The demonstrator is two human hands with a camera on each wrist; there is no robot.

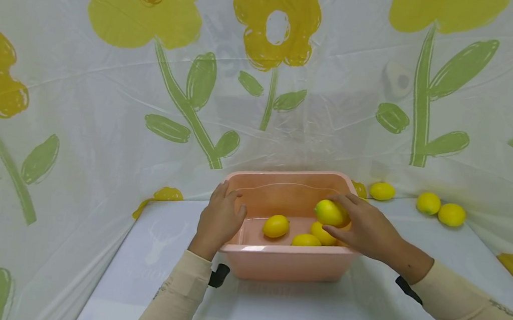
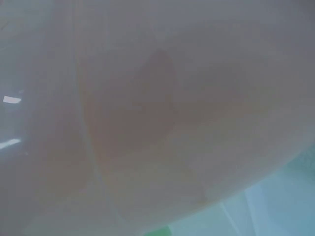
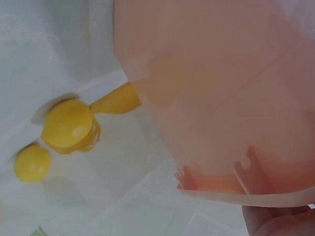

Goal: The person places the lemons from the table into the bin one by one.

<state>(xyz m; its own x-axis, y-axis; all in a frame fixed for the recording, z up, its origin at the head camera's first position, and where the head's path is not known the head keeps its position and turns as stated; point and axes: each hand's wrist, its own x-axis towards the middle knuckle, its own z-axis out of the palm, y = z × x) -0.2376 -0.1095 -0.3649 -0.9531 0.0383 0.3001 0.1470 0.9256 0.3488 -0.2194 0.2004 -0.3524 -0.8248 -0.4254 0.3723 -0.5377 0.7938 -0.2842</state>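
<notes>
A pink plastic basin (image 1: 286, 263) stands on the white-covered table, with three yellow lemons lying inside: one lemon (image 1: 276, 226) towards the left, another lemon (image 1: 306, 241) at the near wall and a third lemon (image 1: 321, 232) to the right. My right hand (image 1: 364, 229) reaches over the right rim and holds a lemon (image 1: 330, 213) between fingers and thumb, above the third one. At the left rim my left hand (image 1: 222, 220) rests with thumb and fingers apart, nothing between them. Only the basin's pale outer wall (image 2: 147, 108) fills the left wrist view, blurred.
Three more lemons lie on the table behind and right of the basin: one lemon (image 1: 382, 191) by itself, and a pair, one lemon (image 1: 428, 203) close beside another lemon (image 1: 451, 215). A flower-printed sheet (image 1: 306, 108) hangs behind the table.
</notes>
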